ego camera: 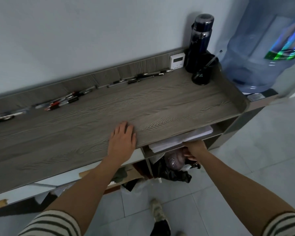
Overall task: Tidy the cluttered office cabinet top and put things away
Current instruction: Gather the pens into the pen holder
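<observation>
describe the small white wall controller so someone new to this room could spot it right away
Follow the grey wood-grain cabinet top to its far right corner, where a tall dark flask stands. Just left of the flask, against the back rim, is a small white square controller with a dark screen. It is the only white thing there; the scattered pens are slim and dark.

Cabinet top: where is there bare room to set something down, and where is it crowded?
The cabinet top is bare across its middle and front, between the row of pens along the back rail and the left hand at the front edge. The right rear corner is crowded: dark bottle, pen cup, white panel.
</observation>
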A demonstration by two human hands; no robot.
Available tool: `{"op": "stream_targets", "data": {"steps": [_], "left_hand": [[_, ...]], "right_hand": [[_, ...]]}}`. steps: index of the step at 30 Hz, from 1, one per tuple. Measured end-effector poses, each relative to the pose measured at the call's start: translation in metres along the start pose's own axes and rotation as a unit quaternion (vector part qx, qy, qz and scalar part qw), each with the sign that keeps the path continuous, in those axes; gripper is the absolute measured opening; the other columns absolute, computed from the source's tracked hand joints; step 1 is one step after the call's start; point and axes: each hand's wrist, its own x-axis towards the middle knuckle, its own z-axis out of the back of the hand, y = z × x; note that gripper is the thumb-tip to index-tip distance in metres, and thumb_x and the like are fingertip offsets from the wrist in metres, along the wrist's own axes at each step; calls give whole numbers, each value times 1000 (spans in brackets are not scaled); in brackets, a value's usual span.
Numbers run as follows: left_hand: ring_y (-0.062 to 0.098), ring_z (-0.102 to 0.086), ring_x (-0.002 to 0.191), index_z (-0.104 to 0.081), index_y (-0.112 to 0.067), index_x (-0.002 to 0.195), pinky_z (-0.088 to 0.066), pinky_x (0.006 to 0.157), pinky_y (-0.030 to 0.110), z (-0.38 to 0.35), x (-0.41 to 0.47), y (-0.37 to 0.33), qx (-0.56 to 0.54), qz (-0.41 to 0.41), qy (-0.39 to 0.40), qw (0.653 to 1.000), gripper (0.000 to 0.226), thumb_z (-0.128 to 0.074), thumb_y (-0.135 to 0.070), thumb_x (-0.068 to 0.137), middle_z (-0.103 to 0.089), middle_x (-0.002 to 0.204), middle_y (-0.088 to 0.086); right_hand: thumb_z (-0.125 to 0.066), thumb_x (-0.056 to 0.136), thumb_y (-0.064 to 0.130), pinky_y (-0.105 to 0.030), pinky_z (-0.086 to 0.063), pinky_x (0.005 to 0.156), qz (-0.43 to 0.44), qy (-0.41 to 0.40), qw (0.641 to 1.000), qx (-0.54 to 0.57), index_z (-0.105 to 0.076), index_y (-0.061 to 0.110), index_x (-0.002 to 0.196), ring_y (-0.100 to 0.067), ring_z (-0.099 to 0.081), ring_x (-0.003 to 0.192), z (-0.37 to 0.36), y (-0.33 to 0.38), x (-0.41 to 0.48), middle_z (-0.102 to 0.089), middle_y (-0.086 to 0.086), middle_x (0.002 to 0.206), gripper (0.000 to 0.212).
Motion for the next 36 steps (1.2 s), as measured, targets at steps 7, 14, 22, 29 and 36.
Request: {"op": "stream_targets", "data": {"steps": [7,14,22,29,36], "left_hand": [[28,-53,102,-58,-7,115,-49,88,41,28,-63,-1,-49,53,8,997,26,-54,-20,94,-56,113,11],[25,-58,93,-61,-7,114,-51,80,39,59,-100,27,-94,108,-13,990,24,-53,-17,94,-60,110,10],[23,-58,95,-58,-8,120,-47,81,33,92,-112,117,-102,164,-31,981,26,-48,-18,98,-62,114,10],[25,-57,108,-55,-8,128,-43,91,33,118,-109,248,-93,211,-5,973,32,-48,-19,98,-54,128,10],[28,-54,114,-51,-8,130,-42,93,33,131,-112,358,-67,255,51,963,36,-51,-22,97,-52,130,12]], "right_hand": [[-59,87,43,-30,-50,71,272,-75,929,-240,-70,26,86,-15,-64,80,23,14,-100,-69,8,81,20],[-59,90,40,-27,-45,70,396,-40,869,-293,-69,25,94,-10,-59,79,-3,56,-160,-65,11,86,18],[-62,90,38,-26,-41,69,463,-3,816,-346,-71,22,94,-13,-59,82,-92,119,-177,-65,6,86,19],[-63,90,36,-26,-43,72,473,35,802,-364,-72,22,98,-14,-61,87,-229,172,-189,-63,7,87,19],[-63,87,39,-25,-45,75,467,69,783,-404,-71,24,105,-16,-64,94,-346,201,-199,-71,4,102,25]]}}
